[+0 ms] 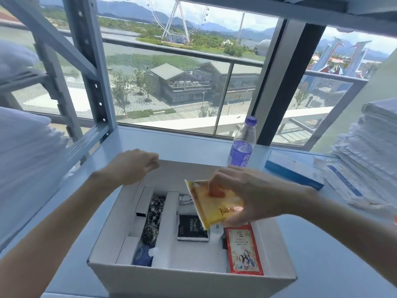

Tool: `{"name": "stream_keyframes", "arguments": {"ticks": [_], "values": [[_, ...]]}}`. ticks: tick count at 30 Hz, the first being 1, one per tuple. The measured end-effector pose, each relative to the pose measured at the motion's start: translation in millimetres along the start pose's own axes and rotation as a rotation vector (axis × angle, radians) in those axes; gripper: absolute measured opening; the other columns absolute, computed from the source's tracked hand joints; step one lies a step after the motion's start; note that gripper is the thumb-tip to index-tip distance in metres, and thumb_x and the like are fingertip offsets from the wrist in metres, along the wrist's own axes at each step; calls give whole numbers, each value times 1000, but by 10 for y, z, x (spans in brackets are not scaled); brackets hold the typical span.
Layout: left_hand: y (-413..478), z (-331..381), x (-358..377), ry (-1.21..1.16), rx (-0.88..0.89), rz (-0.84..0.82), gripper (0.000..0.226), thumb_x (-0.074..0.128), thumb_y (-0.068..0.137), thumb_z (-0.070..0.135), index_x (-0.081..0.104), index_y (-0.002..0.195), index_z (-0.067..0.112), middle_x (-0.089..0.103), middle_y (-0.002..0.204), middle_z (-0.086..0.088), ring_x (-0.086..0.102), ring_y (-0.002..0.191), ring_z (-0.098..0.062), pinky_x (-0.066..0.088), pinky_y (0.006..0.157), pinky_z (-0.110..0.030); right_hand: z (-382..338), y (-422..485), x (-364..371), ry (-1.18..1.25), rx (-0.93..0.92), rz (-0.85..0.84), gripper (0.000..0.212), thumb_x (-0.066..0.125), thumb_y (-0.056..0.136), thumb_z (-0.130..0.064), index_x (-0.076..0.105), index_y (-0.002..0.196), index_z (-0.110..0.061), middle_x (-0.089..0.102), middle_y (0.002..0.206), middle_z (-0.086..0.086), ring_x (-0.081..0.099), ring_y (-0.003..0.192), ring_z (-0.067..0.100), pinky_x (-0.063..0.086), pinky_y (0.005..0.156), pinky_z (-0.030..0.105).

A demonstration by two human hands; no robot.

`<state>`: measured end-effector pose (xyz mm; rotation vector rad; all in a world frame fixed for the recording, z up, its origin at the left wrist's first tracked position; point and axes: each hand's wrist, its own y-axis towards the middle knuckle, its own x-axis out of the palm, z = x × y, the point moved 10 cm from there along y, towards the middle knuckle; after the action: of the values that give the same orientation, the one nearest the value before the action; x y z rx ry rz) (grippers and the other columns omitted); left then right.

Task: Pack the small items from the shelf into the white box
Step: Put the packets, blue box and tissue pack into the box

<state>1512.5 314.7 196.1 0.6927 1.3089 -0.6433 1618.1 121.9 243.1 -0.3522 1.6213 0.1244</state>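
The white box (189, 278) stands open on the pale blue shelf, split by white dividers. Inside lie a dark metal watch (153, 220), a blue pouch (142, 255), a black booklet (191, 227) and a red packet (243, 250) leaning against the right wall. My right hand (251, 196) is above the box's right half, pinching a yellow sachet (212, 204) that tilts down toward the inside. My left hand (133, 166) hovers over the box's far left corner, fingers curled loosely, with nothing in it.
A purple-capped water bottle (243, 143) stands behind the box. To the right lie a blue-and-white carton (294, 171), flat white packets (343, 183) and a tall stack of white bags (369, 143). Grey shelf uprights (90, 67) rise at the left, a window behind.
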Motion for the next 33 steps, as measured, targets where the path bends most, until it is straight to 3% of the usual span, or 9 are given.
{"name": "stream_keyframes", "arguments": {"ticks": [3,7,14,19,23,30,33], "values": [[-31,56,-18,-43,11,58,22,41,98,28,40,77,20,54,78,0,53,75,-22,36,62,-31,-174,476,365,-161,2,-2,70,62,71,-65,37,121,-24,50,115,-2,40,92,11,38,77,24],[-41,81,-54,-69,-9,123,19,41,97,21,39,78,19,46,78,5,45,73,-19,32,62,-28,-192,936,726,-159,140,-2,67,61,70,-64,42,111,-15,55,108,8,51,96,28,40,77,39],[-60,48,-83,-93,-26,183,20,43,96,23,38,77,19,53,79,0,44,71,-21,29,58,-28,-308,1251,897,-106,186,122,71,57,75,-64,44,123,-13,47,122,11,48,107,34,41,85,42],[-47,40,-70,-80,-24,184,16,43,96,24,43,81,21,62,91,-3,53,81,-25,31,61,-29,-342,1187,1059,-22,105,17,86,64,78,-49,20,142,-13,17,148,6,26,130,32,39,98,49],[-39,32,-60,-87,-20,184,17,44,96,23,41,79,21,61,87,-2,45,72,-20,29,60,-29,-330,1151,1065,-86,57,34,70,52,90,-33,15,146,-15,13,152,8,21,136,32,38,102,49],[-36,41,-50,-94,6,174,21,43,97,25,39,77,19,53,77,0,47,71,-22,29,57,-30,-416,1166,998,-42,109,73,80,60,87,-39,14,146,-11,13,151,10,20,136,34,40,97,53],[-23,78,-77,-13,39,190,20,42,96,26,39,77,20,54,76,1,48,68,-22,27,54,-29,-420,927,756,-70,80,102,87,60,84,-47,10,147,-13,6,154,8,7,140,30,33,105,54]]}}
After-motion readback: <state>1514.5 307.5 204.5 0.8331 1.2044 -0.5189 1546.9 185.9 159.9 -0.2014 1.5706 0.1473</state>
